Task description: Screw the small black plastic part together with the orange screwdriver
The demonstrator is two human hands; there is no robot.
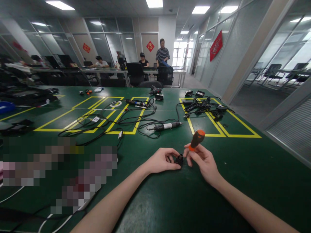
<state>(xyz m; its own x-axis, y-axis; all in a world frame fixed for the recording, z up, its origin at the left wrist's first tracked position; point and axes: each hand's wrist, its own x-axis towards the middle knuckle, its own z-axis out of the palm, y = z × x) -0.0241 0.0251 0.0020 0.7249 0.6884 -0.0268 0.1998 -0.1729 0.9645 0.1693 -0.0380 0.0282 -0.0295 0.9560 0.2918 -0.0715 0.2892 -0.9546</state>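
My right hand (201,160) grips a screwdriver (197,139) with an orange and black handle, tilted with the handle up. Its shaft slants down to the left, toward a small black part (179,160) on the green table (150,197). My left hand (165,160) pinches that part between thumb and fingers from the left side. The part has a round opening on top; whether the screwdriver's tip sits inside it I cannot tell. Beyond my hands lies a grey and black electric screwdriver (167,126) with a cable.
Black cables (97,134) tangle across the table's left middle. A heap of black cabled parts (199,106) lies at the back right, inside yellow tape outlines. A power drill (155,90) rests near the far edge. Several people sit or stand at desks beyond.
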